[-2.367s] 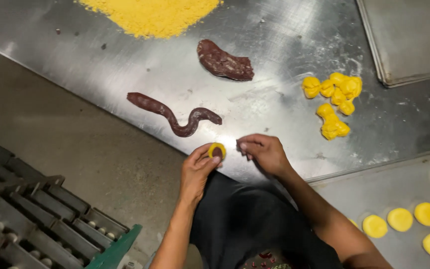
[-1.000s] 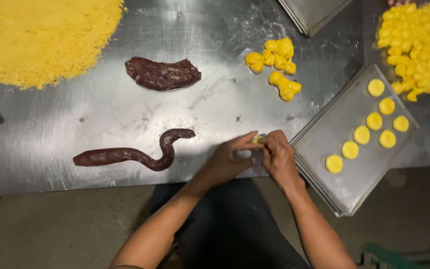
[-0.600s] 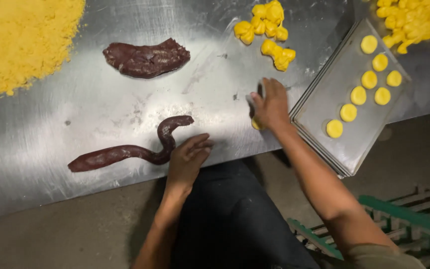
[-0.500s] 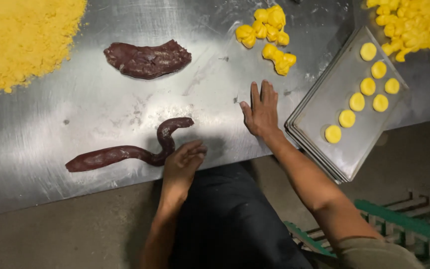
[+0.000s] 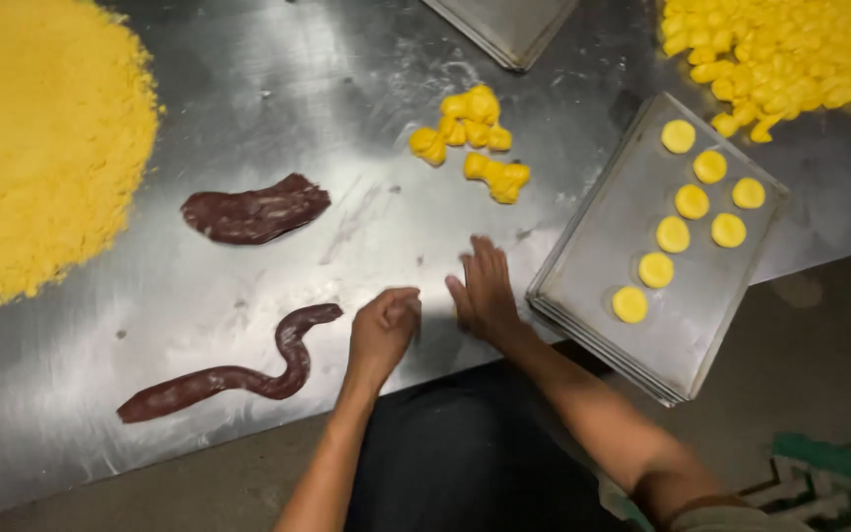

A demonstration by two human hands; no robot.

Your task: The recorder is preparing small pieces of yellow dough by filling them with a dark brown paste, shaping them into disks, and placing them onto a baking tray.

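A wide heap of yellow crumbs (image 5: 36, 148) lay far left on the steel table (image 5: 248, 59). A flat dark-brown paste slab (image 5: 253, 210) sat beside it.

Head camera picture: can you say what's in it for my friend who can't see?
Two bare hands rest on a steel table: the left hand curled beside a long dark-brown paste rope, the right hand flat beside a metal tray of round yellow discs.

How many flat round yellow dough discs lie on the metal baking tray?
7, all on the metal baking tray: one at its far corner, a pair, another pair, then and nearest. None looks hidden.
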